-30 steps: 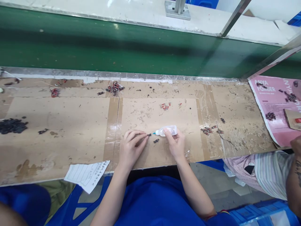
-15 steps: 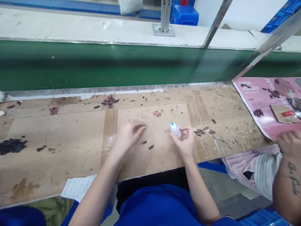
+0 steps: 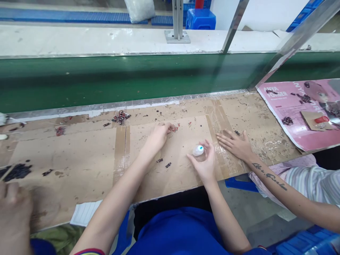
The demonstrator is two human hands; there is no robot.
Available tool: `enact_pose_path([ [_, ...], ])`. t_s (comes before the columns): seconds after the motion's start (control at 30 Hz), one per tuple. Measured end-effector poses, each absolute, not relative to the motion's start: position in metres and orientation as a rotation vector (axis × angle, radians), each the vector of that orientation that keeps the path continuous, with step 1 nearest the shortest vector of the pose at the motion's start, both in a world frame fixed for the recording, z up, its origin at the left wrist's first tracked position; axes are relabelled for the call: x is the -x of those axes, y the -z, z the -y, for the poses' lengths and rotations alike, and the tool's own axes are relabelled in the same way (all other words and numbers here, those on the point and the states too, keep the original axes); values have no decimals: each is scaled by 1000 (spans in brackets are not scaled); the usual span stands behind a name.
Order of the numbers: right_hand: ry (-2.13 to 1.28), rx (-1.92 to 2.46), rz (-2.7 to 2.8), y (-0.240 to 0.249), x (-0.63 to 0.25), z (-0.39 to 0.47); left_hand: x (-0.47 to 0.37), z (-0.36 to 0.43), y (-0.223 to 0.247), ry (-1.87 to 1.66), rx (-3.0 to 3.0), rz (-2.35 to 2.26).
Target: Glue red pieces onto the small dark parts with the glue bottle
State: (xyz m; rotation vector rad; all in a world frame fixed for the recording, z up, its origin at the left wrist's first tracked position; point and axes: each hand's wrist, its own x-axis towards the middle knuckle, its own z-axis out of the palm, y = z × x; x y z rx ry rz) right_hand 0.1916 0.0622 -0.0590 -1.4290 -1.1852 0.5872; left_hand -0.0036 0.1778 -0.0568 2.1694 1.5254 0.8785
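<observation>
My left hand (image 3: pixel 158 137) reaches to a loose cluster of small red parts (image 3: pixel 174 128), fingertips pinched together at its left edge. Whatever lies between those fingertips is too small to make out. In my right hand (image 3: pixel 206 163) is a small translucent squeeze bottle (image 3: pixel 197 151) with a white cap and blue tip, its tip tilted up toward me. Thumb and fingers curve around the bottle just over the cardboard. Two small dark parts (image 3: pixel 168 165) lie on the cardboard (image 3: pixel 148 184) between my forearms.
A co-worker's hand (image 3: pixel 236 144) rests flat right of my bottle; another person's hand (image 3: pixel 13 205) is at lower left. Dark pieces (image 3: pixel 18 172) and a red-black pile (image 3: pixel 121 117) lie leftward. A pink poster (image 3: pixel 289 113) covers the right end; a green belt (image 3: pixel 119 78) runs behind.
My left hand has moved forward and right to the red parts. The bottle has tipped toward me. The right co-worker's hand has come onto the cardboard; another hand has appeared at lower left.
</observation>
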Motion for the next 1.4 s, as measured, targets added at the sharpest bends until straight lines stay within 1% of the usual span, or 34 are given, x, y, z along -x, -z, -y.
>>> enact_pose_path([
  [0.1, -97, 1332, 1241, 53, -184, -45, 9, -163, 49, -819, -2168, -1550],
  [0.17, 66, 1196, 1300, 48, -175, -34, 11, -148, 40, -863, -2112, -1585],
  [0.2, 37, 1147, 1339, 45, -169, -30, 11, -139, 35, -914, -2057, -1582],
  [0.23, -70, 1126, 1373, 42, -163, -28, 11, -129, 29, -978, -1980, -1562],
  [0.37, -834, 1148, 1240, 34, -137, -32, 6, -82, 15, -1139, -1539, -1425],
  [0.43, -1138, 1126, 1105, 32, -129, -39, 3, -62, 14, -1183, -1379, -1401],
  [0.53, -1361, 1110, 949, 31, -123, -45, 1, -46, 16, -1263, -1273, -1409],
  [0.7, -1438, 1129, 879, 35, -123, -47, 6, -40, 23, -1274, -1304, -1387],
  [0.8, -1450, 1148, 934, 38, -126, -49, 12, -40, 34, -1214, -1434, -1517],
  [0.9, -1393, 1234, 998, 41, -131, -52, 17, -41, 50, -1152, -1640, -1694],
  [1.03, -1356, 1290, 1079, 43, -133, -53, 17, -42, 64, -1131, -1800, -1767],
  [1.27, -1515, 1248, 999, 35, -130, -53, 11, -36, 48, -1176, -1670, -1622],
  [1.4, -1537, 1267, 971, 27, -132, -54, 10, -32, 34, -1225, -1654, -1573],
])
